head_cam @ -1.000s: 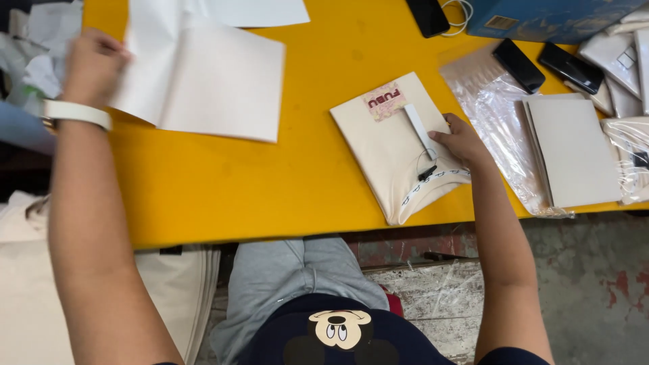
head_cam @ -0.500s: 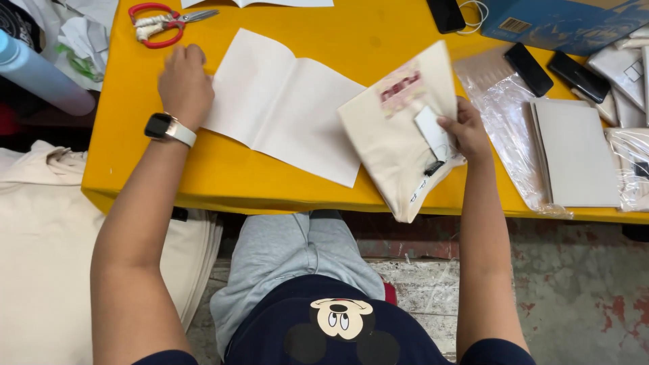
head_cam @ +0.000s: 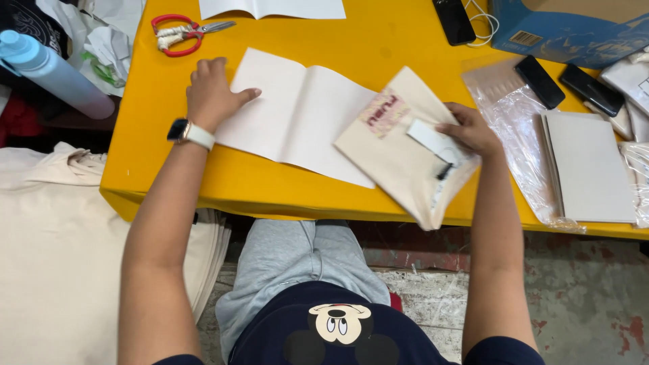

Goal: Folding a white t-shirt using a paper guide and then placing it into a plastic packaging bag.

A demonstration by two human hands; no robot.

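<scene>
My left hand lies flat on the left edge of a creased white sheet of paper spread on the yellow table. A watch with a white strap sits on that wrist. My right hand grips a folded cream cloth item with a pink print and a white tag, lifted and tilted over the sheet's right end. The cloth's lower corner hangs past the table's front edge.
Red-handled scissors lie at the back left, a light blue bottle beside the table. To the right are clear plastic bags, a grey board, dark phones and a blue box. A stack of cream cloth lies left, below the table.
My left hand has pulled the white sheet toward me and to the right. My right hand has lifted the cream cloth item and carried it left over the sheet's end.
</scene>
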